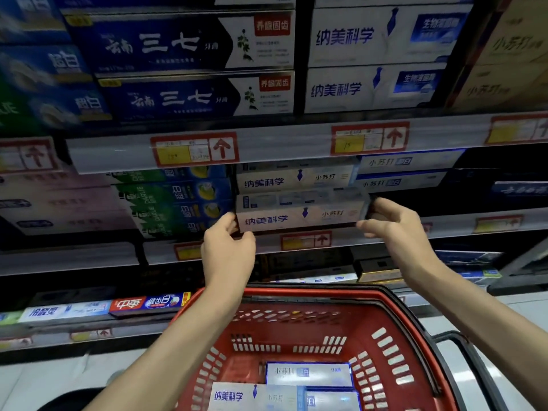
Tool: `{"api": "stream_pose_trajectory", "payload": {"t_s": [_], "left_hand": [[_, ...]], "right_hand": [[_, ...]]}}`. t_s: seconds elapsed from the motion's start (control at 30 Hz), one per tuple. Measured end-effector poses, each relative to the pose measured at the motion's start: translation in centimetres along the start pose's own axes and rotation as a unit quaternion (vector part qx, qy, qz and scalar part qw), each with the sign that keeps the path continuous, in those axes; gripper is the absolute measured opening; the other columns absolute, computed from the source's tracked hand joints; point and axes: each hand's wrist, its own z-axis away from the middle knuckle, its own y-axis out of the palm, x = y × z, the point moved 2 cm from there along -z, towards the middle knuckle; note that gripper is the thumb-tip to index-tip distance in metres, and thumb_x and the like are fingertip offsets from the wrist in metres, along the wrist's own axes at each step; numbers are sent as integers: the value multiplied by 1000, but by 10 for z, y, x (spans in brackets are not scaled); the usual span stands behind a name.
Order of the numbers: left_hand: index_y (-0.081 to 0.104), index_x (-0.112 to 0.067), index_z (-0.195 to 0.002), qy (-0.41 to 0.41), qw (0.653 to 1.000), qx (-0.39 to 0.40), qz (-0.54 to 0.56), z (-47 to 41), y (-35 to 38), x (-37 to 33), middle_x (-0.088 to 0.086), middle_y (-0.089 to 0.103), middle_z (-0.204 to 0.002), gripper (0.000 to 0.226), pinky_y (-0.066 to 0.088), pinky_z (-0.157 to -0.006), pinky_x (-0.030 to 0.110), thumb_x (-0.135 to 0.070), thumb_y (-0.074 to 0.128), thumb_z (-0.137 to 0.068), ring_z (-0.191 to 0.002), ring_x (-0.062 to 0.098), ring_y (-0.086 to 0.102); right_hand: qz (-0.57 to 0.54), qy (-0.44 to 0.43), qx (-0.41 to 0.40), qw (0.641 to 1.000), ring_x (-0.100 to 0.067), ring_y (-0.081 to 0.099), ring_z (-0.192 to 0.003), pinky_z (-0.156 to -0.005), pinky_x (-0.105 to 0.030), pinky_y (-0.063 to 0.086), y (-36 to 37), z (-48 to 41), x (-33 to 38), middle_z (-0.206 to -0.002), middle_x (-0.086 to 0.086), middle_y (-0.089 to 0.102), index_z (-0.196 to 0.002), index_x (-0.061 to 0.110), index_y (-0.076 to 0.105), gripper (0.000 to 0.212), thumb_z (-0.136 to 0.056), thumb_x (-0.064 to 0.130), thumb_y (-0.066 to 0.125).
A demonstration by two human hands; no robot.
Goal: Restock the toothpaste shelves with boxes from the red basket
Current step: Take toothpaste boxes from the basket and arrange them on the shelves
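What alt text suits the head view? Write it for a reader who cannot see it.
Two hands hold a white toothpaste box by its ends, the left hand at the left end and the right hand at the right, at a shelf stacked with matching boxes. Below, a red basket holds more white boxes.

Both arms reach forward; the left hand [228,247] and right hand [397,226] pinch opposite ends of one box [296,220].

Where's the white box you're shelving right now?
Head view, centre: the white box is held between the left hand and right hand at the front of the middle shelf, under a matching box, right of the green boxes.
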Motion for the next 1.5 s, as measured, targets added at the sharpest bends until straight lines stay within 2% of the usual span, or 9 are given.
{"api": "stream_pose_trajectory", "payload": {"t_s": [0.1,0.17,0.23,0.37,0.57,0.93,1.13,1.33,1.5], "left_hand": [[41,-22,-155,-12,1000,19,-15,-3,11,4,-1,49,-155,65,41,-109,32,-10,63,-96,-141,18,47],[34,-22,-155,-20,999,25,-15,-1,17,4,1,45,-158,67,42,-113,38,-10,63,-96,-141,21,47],[29,-19,-155,-28,999,24,-22,1,22,4,5,41,-159,68,41,-115,43,-10,62,-97,-142,24,45],[33,-19,-152,-6,999,18,-47,6,27,8,3,44,-153,64,43,-113,47,-8,60,-95,-139,23,46],[40,-16,-154,-3,997,-12,-76,7,24,5,0,42,-154,60,38,-115,47,-12,57,-97,-140,31,41],[45,-24,-153,-44,999,-10,11,9,17,10,-2,61,-139,62,44,-106,33,-8,60,-95,-129,17,55],[48,-26,-151,-53,998,-3,26,8,15,13,-4,65,-130,60,45,-107,38,-12,62,-95,-125,20,57],[52,-29,-148,-63,997,-7,35,7,14,14,-5,66,-122,57,44,-112,49,-14,63,-95,-123,24,57],[48,-30,-151,-69,997,-5,42,9,16,15,-8,65,-116,60,40,-114,51,-16,63,-94,-125,25,55]], "right_hand": [[8,9,27,1000,-6,66,-95,-74,-11,49,3,-10,-1,-99,20,66,-103,29,61,34,-90,-2,68],[-14,23,14,1000,-13,63,-84,-63,-10,43,2,-13,-3,-89,24,55,-100,28,50,36,-91,-3,66],[-23,48,21,998,-20,63,-81,-75,-16,46,5,-13,-6,-98,16,63,-113,22,52,38,-86,3,70],[-50,74,23,996,-12,65,-65,-112,-61,41,7,-12,-14,-115,-3,72,-126,18,60,63,-64,19,71],[6,37,24,999,-13,64,-97,-80,-25,44,7,-9,-12,-117,6,70,-129,16,60,43,-88,5,66],[11,33,29,999,-11,58,-79,-69,-15,39,15,0,-7,-85,10,64,-124,21,62,45,-80,14,66],[13,48,20,999,-11,59,-84,-63,-7,40,12,-2,-10,-101,13,66,-117,26,53,36,-92,0,60],[26,48,18,998,-18,58,-79,-72,-16,40,16,1,-8,-127,-2,68,-143,12,54,61,-84,14,66],[25,38,15,999,-9,61,-88,-74,-20,43,15,3,-7,-124,1,70,-135,15,59,49,-87,7,63]]}}
